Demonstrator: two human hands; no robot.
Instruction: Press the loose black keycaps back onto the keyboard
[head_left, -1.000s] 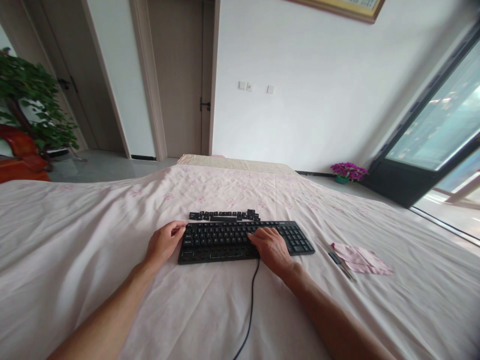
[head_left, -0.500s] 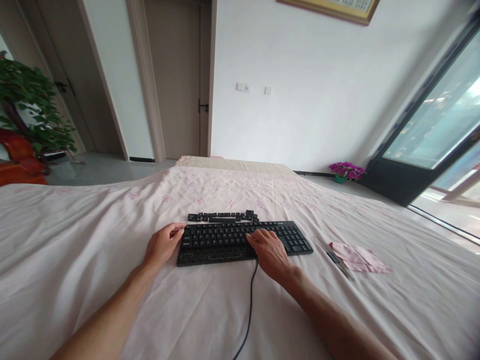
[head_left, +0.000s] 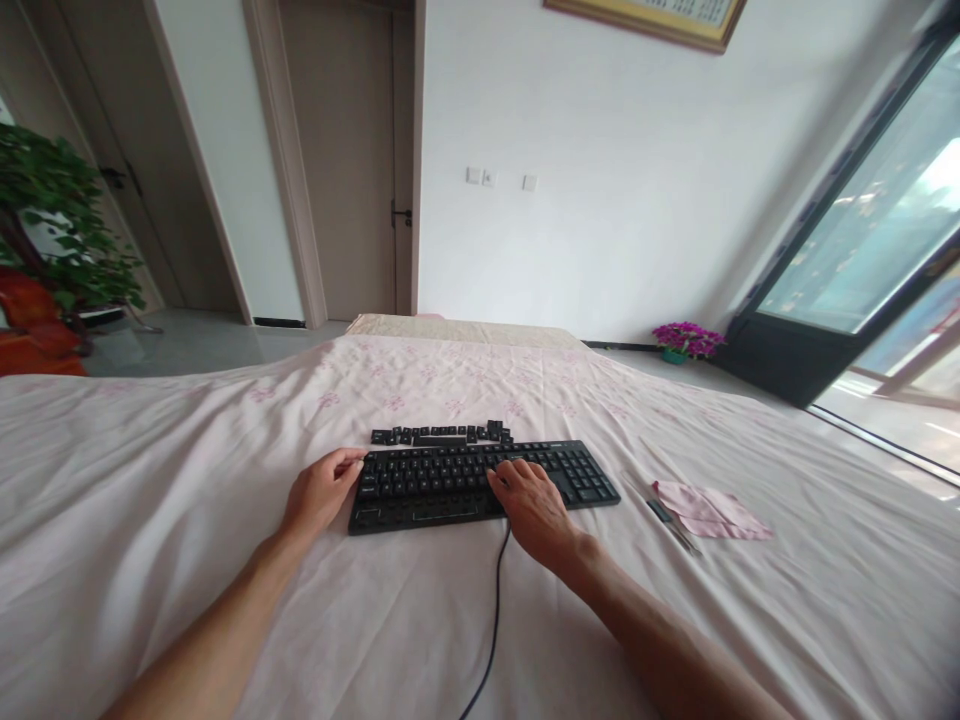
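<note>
A black keyboard [head_left: 427,468] lies flat on the bedspread, its front row stripped of keycaps. At its left end, my left hand [head_left: 319,490] is closed, with thumb and fingers together on the upper left corner. My right hand [head_left: 531,498] lies palm down over the right-middle keys, fingers spread a little and thumb toward the letter keys. The keys beneath it are hidden. Just behind the keyboard stands a line of loose black keycaps [head_left: 441,436], among them a long space bar. A black cable [head_left: 495,610] runs from the front edge toward me.
To the right, a pink cloth [head_left: 712,512] lies beside tweezers [head_left: 684,540] and a small dark object [head_left: 659,510]. The pale pink bedspread [head_left: 390,630] is wrinkled. Farther off are a potted magenta flower [head_left: 686,340], a leafy plant [head_left: 67,220] and a door [head_left: 337,160].
The whole view has shifted slightly, so things appear a little farther left. Both hands keep their places on the keyboard.
</note>
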